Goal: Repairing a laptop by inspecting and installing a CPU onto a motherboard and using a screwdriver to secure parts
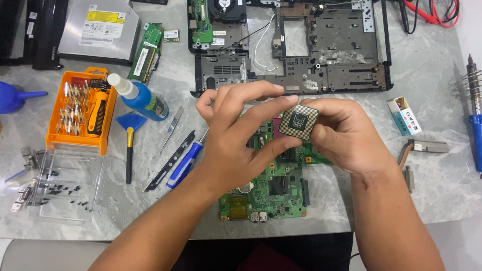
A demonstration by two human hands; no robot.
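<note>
Both hands meet above the middle of the table, pinching a small square chip (299, 122) between them. Left hand (236, 135) grips it with the thumb under the chip's lower left edge and the index finger curled over its top; right hand (344, 133) holds the chip's right side between thumb and fingers. The chip is tilted, its pin side facing up toward the camera, and it hovers just above a green circuit board (273, 188) that lies flat on the table near the front edge.

The table (432, 75) is a pale grey marbled slab. Behind the hands sits a stripped black laptop shell (321, 55) with white wires trailing across it. At the far left corner lies a silver disc drive (100, 27), with a narrow green card (147, 50) beside it.

Left of the hands stand an orange tray of screwdriver bits (80, 108), a blue bottle (143, 98) lying on its side, a small brush with blue bristles (130, 145), a blue-handled screwdriver (186, 163) and metal tweezers (171, 128). A clear lid (65, 193) holds loose black screws.

On the right — well apart from the hands — lie a small white box (404, 115), a copper cooling pipe (419, 148) and a blue-handled soldering iron (474, 120). Red leads (437, 12) curl at the far right corner.
</note>
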